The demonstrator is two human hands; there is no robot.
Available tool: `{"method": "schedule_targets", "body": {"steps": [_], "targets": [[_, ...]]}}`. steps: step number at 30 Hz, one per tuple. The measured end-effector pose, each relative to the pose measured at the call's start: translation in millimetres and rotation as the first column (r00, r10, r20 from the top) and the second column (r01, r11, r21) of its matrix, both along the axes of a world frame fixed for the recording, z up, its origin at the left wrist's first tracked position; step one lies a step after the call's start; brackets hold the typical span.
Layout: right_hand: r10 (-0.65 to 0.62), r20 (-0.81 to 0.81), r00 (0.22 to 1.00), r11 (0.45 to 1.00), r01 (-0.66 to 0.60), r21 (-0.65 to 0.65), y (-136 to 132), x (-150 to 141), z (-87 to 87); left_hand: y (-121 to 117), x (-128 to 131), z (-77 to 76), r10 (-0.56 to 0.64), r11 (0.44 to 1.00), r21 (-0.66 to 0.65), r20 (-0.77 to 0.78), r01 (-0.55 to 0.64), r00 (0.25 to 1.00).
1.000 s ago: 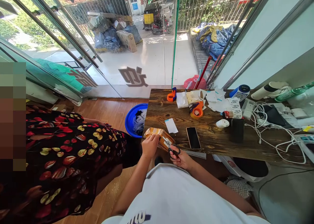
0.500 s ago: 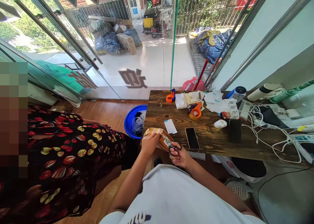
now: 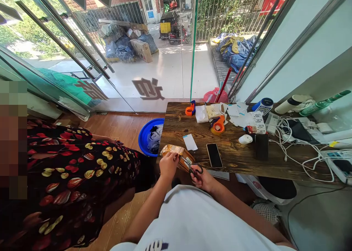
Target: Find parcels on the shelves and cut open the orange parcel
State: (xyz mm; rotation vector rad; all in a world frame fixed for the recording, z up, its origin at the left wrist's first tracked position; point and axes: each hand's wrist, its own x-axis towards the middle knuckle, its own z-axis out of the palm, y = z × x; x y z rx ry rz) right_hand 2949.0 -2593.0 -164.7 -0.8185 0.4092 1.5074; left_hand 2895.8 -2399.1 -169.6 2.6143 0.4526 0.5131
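Observation:
A small cardboard box [image 3: 172, 148], wrapped in shiny orange-brown tape, lies at the table's front left edge. My left hand [image 3: 168, 166] is closed on its near side, fingers pinching at the tape. A pair of scissors [image 3: 189, 164] with dark handles is in my right hand [image 3: 202, 178], fingers through and around the loops. The blades point up and left over the box, with their tips close to my left fingertips. Whether the blades touch the tape is too small to tell. A white label slip [image 3: 190, 142] lies just behind the box, and a phone [image 3: 214, 155] lies to the right.
Tape dispensers [image 3: 218, 125], paper slips [image 3: 237, 111], a white roll [image 3: 245, 139] and tangled white cables [image 3: 286, 133] lie on the wooden table [image 3: 176, 122]. A blue bin [image 3: 143, 137] stands left of it. Beside me is a person in a patterned dress [image 3: 82, 170].
The scissors have turned so the blades show more edge-on, with their tips nearer my left fingers. My left hand has shifted slightly down, uncovering more of the taped box.

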Motion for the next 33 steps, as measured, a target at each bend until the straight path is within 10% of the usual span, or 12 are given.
{"method": "schedule_targets", "body": {"steps": [7,17,25,33], "targets": [[0.027,0.334,0.942,0.992,0.017,-0.128,-25.3,6.7,9.9,2.4,4.4,-11.4,0.088,0.980,-0.191,0.173,-0.054,0.981],[-0.052,0.728,0.683,0.946,0.266,-0.182,57.1,33.1,21.3,1.6,1.9,-22.9,0.035,0.945,-0.320,0.295,0.065,0.955],[0.120,0.328,0.937,0.980,-0.059,-0.189,32.7,33.2,34.2,4.0,-15.2,-24.3,0.065,0.939,-0.342,0.296,0.042,0.953],[0.160,-0.032,0.987,0.981,-0.163,-0.109,14.2,12.2,32.3,-7.1,-24.5,-25.0,0.030,0.930,-0.357,0.305,0.085,0.952]]}}
